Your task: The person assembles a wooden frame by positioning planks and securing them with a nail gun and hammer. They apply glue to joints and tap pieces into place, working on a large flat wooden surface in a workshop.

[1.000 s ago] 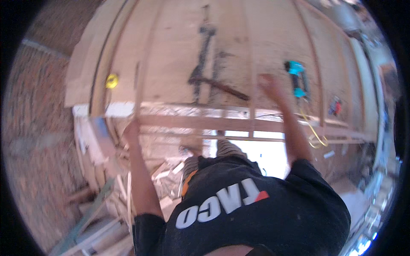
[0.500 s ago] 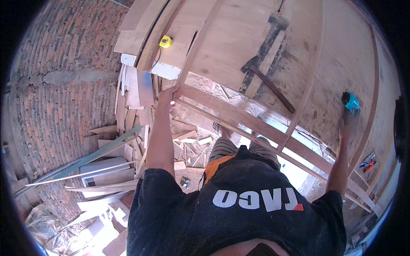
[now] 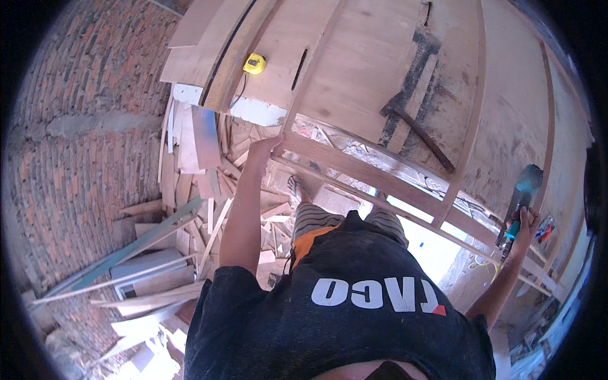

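The left arm is stretched forward and upward from the shoulder, nearly straight, with the left hand [image 3: 265, 149] brought to the near corner of a wooden frame [image 3: 373, 171]. The fingers are curled over the end of the frame's lower rail, so the rail is grasped there, the thumb side turned toward the workbench [image 3: 354, 69].

The right arm is extended out to the side and bent slightly at the elbow. The right hand [image 3: 523, 225] is clenched around the handle of a teal power tool [image 3: 522, 197], whose body is seen rising above the fist; its working end cannot be made out.

The frame is made of reddish-brown timber: two long parallel rails running from the left grip toward the right grip, joined by thinner uprights that reach away over the bench top. It is laid partly on the pale plywood bench and partly overhanging its near edge, between the two hands.

Beyond the left grip, a yellow tape measure [image 3: 254, 63] is lying on the bench. Further along the bench, between the grips, a dark hammer-like tool [image 3: 418, 133] is resting on the dusty surface. Below the left grip, a heap of wood offcuts [image 3: 190, 215] is spread over the brick floor [image 3: 76, 158].
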A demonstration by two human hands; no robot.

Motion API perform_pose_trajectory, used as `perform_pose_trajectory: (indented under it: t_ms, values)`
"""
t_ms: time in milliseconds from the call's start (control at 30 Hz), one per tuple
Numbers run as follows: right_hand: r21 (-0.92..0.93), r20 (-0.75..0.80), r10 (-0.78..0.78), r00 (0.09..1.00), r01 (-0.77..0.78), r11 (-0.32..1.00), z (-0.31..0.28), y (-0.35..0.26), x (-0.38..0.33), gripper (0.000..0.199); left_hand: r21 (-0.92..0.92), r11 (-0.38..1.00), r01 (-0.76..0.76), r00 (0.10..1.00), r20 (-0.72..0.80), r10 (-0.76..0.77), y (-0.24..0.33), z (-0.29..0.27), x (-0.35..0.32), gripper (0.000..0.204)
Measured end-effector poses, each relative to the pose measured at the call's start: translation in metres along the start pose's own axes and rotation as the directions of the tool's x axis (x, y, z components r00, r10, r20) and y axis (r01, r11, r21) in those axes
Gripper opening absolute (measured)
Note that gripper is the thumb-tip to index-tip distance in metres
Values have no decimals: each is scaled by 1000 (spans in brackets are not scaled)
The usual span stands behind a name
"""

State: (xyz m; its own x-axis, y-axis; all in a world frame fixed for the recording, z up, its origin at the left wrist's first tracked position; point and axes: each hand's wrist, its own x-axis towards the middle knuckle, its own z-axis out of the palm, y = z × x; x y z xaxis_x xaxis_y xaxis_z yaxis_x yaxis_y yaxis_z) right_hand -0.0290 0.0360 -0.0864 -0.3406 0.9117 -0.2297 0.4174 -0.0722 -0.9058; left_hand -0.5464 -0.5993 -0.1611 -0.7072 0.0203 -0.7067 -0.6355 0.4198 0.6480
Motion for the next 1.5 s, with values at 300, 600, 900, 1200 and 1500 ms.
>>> perform_pose_trajectory:
  t_ms: [300,600,900,1200,1500]
  values:
    - [261,-158,-18,987,59,963,200,-101,-268,53,37,979,-202,967,169,193,-16,-109,50,51]
    - [58,236,-71,969,59,997,388,-161,-355,65,123,969,-212,929,334,161,56,-143,67,50]
    - [-518,515,-137,846,435,736,516,-186,-395,70,244,956,-164,807,590,-12,110,-115,59,80]
    - [-721,331,-34,943,276,635,644,-193,-471,71,290,595,-749,313,947,-68,146,-106,91,64]
    - [-695,6,50,999,-32,718,734,-197,-511,75,185,369,-911,184,982,-39,135,-119,131,57]
